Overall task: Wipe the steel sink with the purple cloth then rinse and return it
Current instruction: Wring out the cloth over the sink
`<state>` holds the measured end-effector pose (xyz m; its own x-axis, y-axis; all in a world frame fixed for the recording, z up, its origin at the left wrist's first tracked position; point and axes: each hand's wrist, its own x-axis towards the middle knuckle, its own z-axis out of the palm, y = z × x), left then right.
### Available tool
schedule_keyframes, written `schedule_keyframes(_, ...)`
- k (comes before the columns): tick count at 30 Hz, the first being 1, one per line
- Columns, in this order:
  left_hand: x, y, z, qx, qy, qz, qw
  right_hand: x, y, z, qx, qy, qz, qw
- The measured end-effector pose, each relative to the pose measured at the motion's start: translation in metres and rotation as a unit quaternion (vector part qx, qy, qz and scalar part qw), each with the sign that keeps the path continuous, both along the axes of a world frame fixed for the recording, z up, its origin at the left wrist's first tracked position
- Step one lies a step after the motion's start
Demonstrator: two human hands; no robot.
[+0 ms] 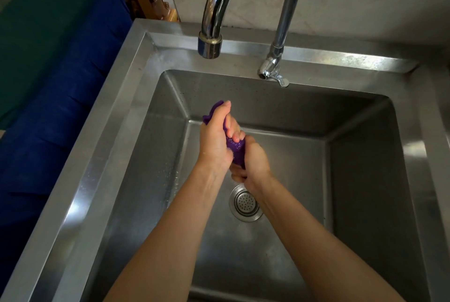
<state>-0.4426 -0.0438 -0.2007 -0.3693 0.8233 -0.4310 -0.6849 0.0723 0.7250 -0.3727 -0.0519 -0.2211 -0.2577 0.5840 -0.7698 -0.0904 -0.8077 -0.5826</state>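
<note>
Two bare hands wring a purple cloth (235, 149) over a steel sink (365, 155), above the drain (246, 203). The left hand (215, 139) and right hand (253, 161) both squeeze it tightly, fingers curled around it.

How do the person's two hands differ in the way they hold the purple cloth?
The left hand grips the upper part of the purple cloth, farther from the camera; the right hand grips its lower end, nearer the drain. A cloth tip pokes out above the left hand only. Both are closed tightly around it, over the sink.
</note>
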Motion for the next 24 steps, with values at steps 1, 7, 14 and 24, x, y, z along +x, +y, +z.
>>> schedule_keyframes(1, -0.001, 0.001, 0.0, 0.005, -0.002, -0.007, 1.0, 0.0, 0.001, -0.001, -0.004, 0.01, 0.003, 1.0)
schedule_keyframes(7, -0.013, -0.002, -0.004, 0.016, -0.057, -0.029, 0.998, -0.001, 0.005, 0.0, -0.022, 0.026, 0.036, 0.999)
schedule_keyframes(14, -0.021, 0.001, -0.011, -0.095, -0.126, 0.097, 0.983, -0.007, 0.008, -0.004, 0.118, -0.121, 0.083, 0.982)
schedule_keyframes(24, -0.035, 0.014, -0.018, -0.147, -0.298, 0.174, 0.927, 0.01, 0.006, -0.002, 0.645, -0.209, 0.212, 0.704)
